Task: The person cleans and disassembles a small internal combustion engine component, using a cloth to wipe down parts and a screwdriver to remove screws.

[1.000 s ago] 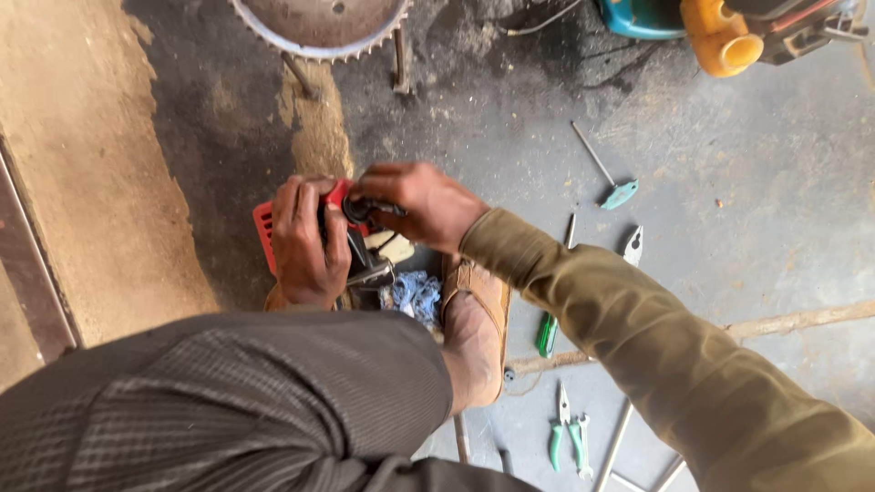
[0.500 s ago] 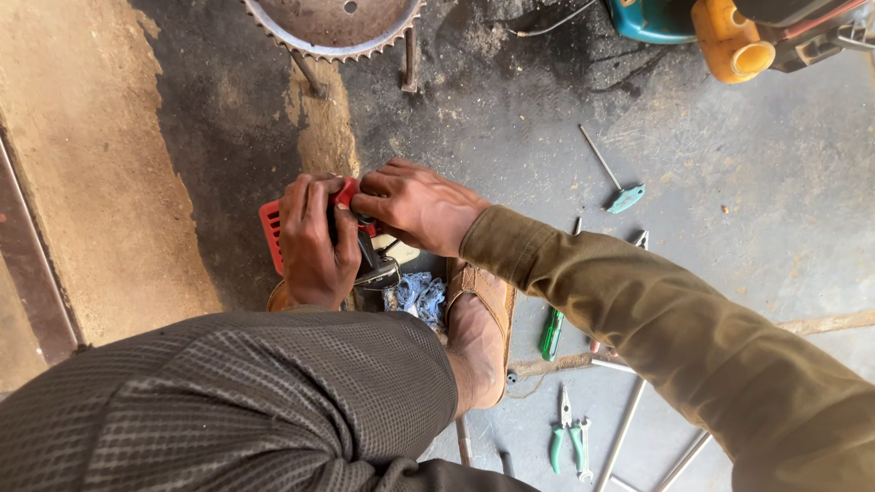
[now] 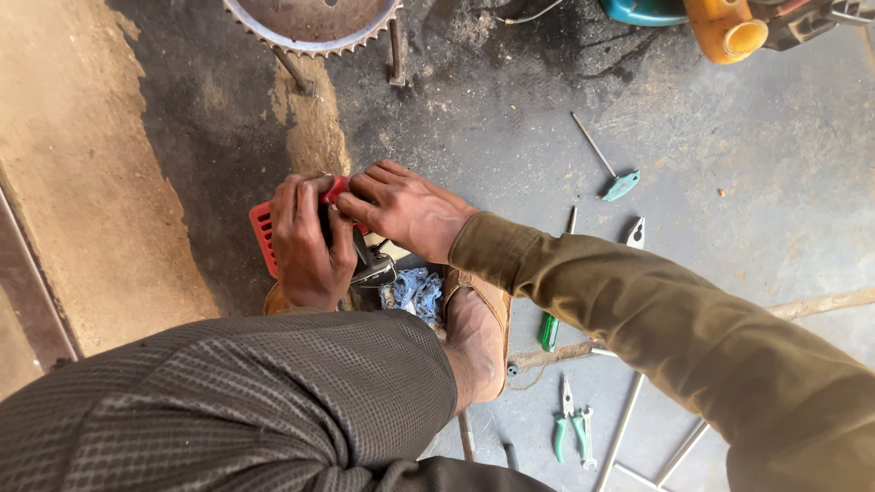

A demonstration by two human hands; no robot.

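The red-grilled engine part (image 3: 266,235) is gripped by the left hand (image 3: 308,244) while the right hand (image 3: 410,210) fingers press its top; steady bracing is likely needed next.

stained grey concrete floor (image 3: 747,137), sandy strip (image 3: 82,164) at left, perhaps daylight

Both hands, left hand (image 3: 310,239) and right hand (image 3: 410,210), meet on the engine part (image 3: 264,235) on the floor (image 3: 729,182). The toothed wheel (image 3: 310,23) lies beyond them. The screwdriver (image 3: 609,164) lies to their right; the pliers (image 3: 572,428) lie nearer the person, right of the foot (image 3: 474,333).
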